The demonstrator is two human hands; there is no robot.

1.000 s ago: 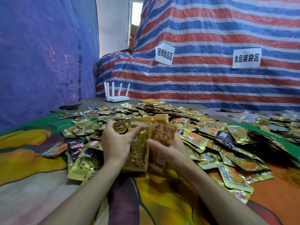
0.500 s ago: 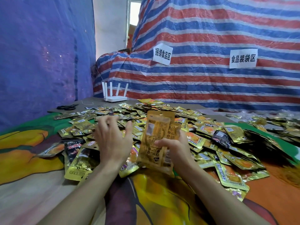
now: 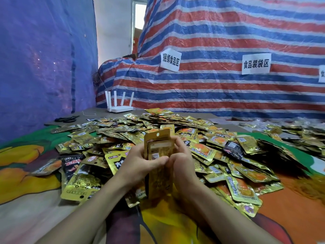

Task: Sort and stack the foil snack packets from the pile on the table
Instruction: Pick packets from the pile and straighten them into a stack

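A small upright stack of gold foil packets (image 3: 159, 152) stands on edge in front of me, backs facing me. My left hand (image 3: 140, 164) grips its left side, thumb across the front. My right hand (image 3: 181, 162) curls round its right side from behind. A large pile of gold and black foil snack packets (image 3: 202, 143) spreads over the table behind and beside both hands. Larger gold packets (image 3: 80, 186) lie at the near left.
A colourful cloth (image 3: 26, 155) covers the table. A white router (image 3: 120, 108) and black scissors (image 3: 66, 119) sit at the far left edge. More packets (image 3: 299, 132) lie at the far right. Striped and blue tarps wall the space.
My left hand has come back from the pile to the stack that my right hand held up. Both hands now hold it, upright and squared.
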